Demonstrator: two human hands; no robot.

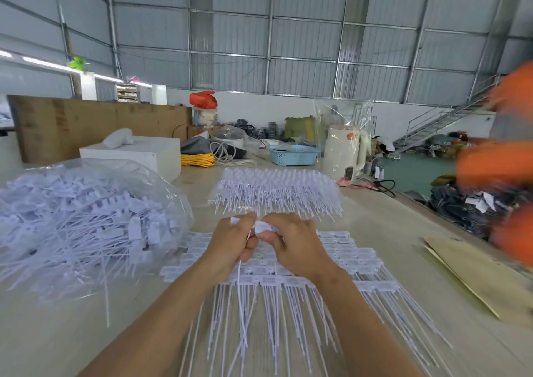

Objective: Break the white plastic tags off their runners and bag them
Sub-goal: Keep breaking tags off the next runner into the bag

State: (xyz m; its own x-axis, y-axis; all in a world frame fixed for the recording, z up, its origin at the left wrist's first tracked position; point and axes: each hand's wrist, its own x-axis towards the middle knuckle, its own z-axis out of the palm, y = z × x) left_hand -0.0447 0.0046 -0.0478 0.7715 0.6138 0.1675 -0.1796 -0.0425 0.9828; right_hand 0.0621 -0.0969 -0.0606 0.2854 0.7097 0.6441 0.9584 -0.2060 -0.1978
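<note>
Corrugated metal walls (pixel 302 30), green floor (pixel 415 172)

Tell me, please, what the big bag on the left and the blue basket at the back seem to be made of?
Bag: thin clear plastic film, glossy; the loose tags show through it. Basket: probably moulded plastic, matt light blue, with a slotted wall.

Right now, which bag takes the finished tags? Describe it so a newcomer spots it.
On the pale table, look left of the left hand. The clear plastic bag bulges there with loose white tags. Unlike the neat rows of tags beyond the hands, its contents are jumbled.
</note>
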